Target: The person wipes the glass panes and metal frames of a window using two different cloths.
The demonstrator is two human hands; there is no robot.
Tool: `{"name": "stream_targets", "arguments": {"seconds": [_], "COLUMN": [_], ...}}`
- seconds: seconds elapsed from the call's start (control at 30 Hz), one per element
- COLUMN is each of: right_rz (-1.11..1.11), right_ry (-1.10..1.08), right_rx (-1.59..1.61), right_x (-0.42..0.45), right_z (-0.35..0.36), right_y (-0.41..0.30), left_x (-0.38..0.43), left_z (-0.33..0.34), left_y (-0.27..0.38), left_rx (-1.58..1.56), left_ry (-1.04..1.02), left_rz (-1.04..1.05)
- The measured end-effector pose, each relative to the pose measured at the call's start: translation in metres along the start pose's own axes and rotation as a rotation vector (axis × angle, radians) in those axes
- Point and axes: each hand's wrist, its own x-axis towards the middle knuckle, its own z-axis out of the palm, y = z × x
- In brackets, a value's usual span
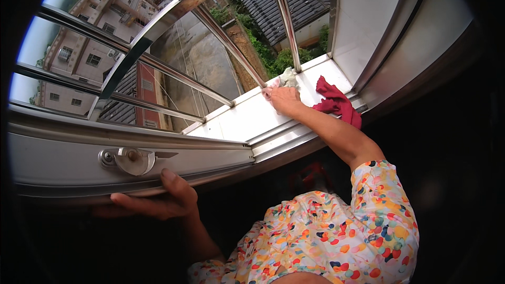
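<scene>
My right hand [283,98] reaches over the white window sill [229,123] and grips a pale cloth [289,79] at the foot of a metal bar [236,49]. Part of the cloth is hidden under my fingers. Beside my right forearm a crumpled dark red cloth [335,100] lies across the sill and the window track [286,132]. My left hand [165,199] rests with thumb and fingers apart against the lower edge of the sliding window frame [205,161]. A crescent window latch [134,161] sits on that frame, just above my left thumb.
Several shiny metal bars with a curved crosspiece [173,14] form a window guard beyond the sill. White wall panels [367,12] close the right side. Far below outside are a tiled roof [288,0], a paved yard [201,51] and buildings [94,53].
</scene>
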Motion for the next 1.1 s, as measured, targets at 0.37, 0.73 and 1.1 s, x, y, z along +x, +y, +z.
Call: {"name": "stream_targets", "arguments": {"seconds": [0.37, 0.73, 1.1], "right_rz": [-0.14, -0.442, -0.707], "right_ry": [-0.258, 0.2, 0.103], "right_rx": [-0.035, 0.31, 0.088], "right_x": [-0.024, -0.053, -0.059], "right_z": [-0.027, -0.01, 0.017], "right_y": [-0.018, -0.032, -0.052], "left_x": [0.0, 0.0, 0.001], "left_z": [-0.002, 0.001, 0.005], "left_y": [0.0, -0.003, 0.0], "left_rx": [-0.025, -0.02, -0.042], "left_ry": [-0.003, -0.044, 0.036], "left_rz": [0.012, 0.037, 0.036]}}
